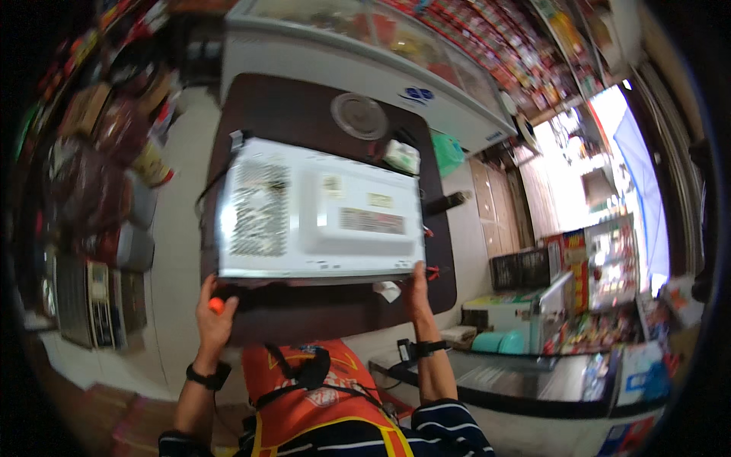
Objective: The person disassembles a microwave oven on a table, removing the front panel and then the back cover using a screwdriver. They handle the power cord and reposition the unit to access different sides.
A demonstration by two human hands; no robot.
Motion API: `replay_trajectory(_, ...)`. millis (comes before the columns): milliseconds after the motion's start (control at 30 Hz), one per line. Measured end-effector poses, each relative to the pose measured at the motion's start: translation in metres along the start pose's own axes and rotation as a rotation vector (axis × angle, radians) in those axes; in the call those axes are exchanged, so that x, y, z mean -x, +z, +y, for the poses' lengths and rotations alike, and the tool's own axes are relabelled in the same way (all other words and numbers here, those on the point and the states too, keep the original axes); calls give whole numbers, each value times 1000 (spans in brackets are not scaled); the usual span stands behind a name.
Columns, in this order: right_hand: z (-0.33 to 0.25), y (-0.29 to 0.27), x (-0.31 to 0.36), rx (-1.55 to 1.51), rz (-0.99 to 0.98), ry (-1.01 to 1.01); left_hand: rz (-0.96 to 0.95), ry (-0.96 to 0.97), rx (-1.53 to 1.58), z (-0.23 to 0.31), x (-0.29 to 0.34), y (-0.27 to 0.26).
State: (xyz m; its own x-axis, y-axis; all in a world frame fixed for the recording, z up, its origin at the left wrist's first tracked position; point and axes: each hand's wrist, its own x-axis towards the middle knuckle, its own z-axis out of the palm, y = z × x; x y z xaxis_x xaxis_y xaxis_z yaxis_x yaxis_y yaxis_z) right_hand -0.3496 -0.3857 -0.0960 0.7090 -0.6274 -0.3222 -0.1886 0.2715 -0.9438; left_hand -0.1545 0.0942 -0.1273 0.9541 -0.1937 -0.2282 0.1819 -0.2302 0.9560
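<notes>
A white metal appliance (304, 266), by its look a microwave oven, lies over the dark table with a panel facing up. That panel has a perforated vent area, a raised middle and several labels; motion smears it. My left hand (215, 320) closes on its near left corner, with a small orange piece (217, 305), perhaps a handle end, showing at the palm. On the near right corner my right hand (417, 293) is gripping, fingers partly hidden behind the edge. A round clear plate (359, 116) rests on the table's far part.
The dark table (266, 324) carries a white-green packet (401, 157), a dark cylinder (449, 202) at its right edge, red-handled tools (432, 273) and a crumpled white paper (387, 290). A chest freezer (304, 57) borders the far side. Boxes and bags crowd the left.
</notes>
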Motion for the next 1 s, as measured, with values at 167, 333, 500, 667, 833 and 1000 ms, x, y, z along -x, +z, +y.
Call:
replay_trajectory(167,22,-13,-7,127,-57,37,126,-32,-17,-5,0,8)
replay_trajectory(333,12,-4,-11,197,-181,-292,132,-74,-20,-14,-5,6)
replay_trajectory(500,-4,-34,-48,158,-323,-296,282,-210,-14,-10,10,16)
replay_trajectory(667,-4,-106,-134,898,205,-432,295,-161,-16,24,27,40)
replay_trajectory(833,16,-126,-222,1380,126,-502,289,-189,0,25,26,41)
replay_trajectory(1000,37,-109,-262,1640,2,-293,345,-204,-60,3,26,30)
